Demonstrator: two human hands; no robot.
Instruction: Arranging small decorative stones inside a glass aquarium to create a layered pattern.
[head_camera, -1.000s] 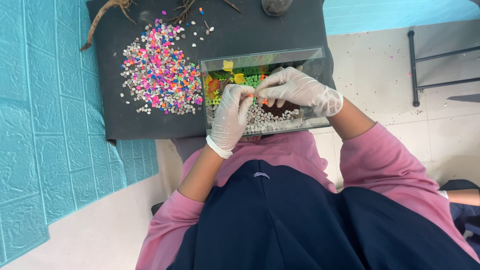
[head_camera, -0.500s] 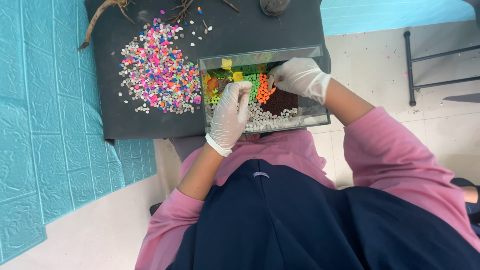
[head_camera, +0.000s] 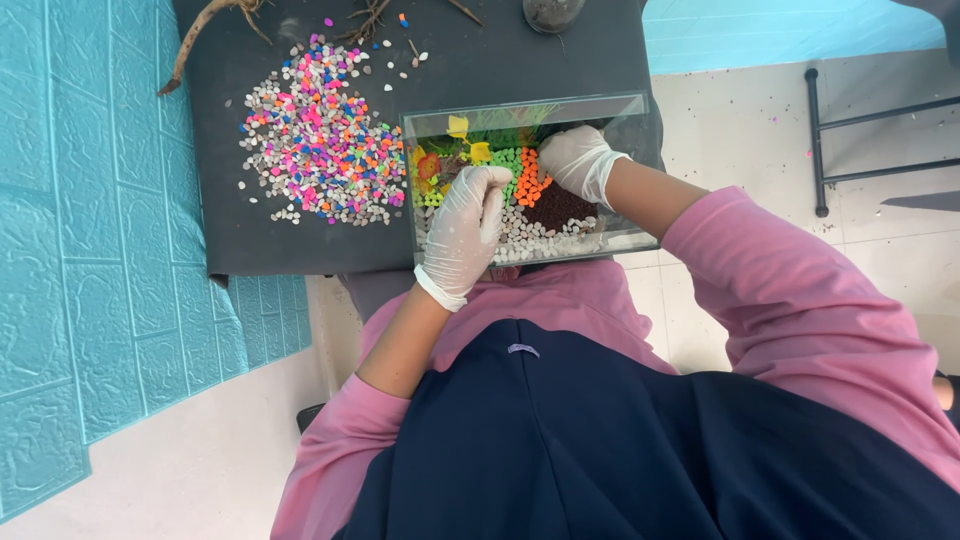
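the glass tank (head_camera: 620, 110) stands on the dark mat (head_camera: 250, 240), near its front edge, with bands of green, orange, white and dark brown gravel inside. the left hand (head_camera: 465, 232), gloved, rests on the tank's near wall, fingers curled; i cannot tell whether it holds anything. the right hand (head_camera: 575, 160), gloved too, reaches into the tank over the orange gravel (head_camera: 527, 182), fingers bent, grip unclear. left of the tank lies a pile of mixed pebbles (head_camera: 320, 140), with twigs (head_camera: 205, 25) beyond it.

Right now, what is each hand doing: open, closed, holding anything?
Left hand: gloved, fingers curled at the glass tank's front edge; a grip cannot be told.
Right hand: gloved, inside the tank over the orange pebbles; contents cannot be told.
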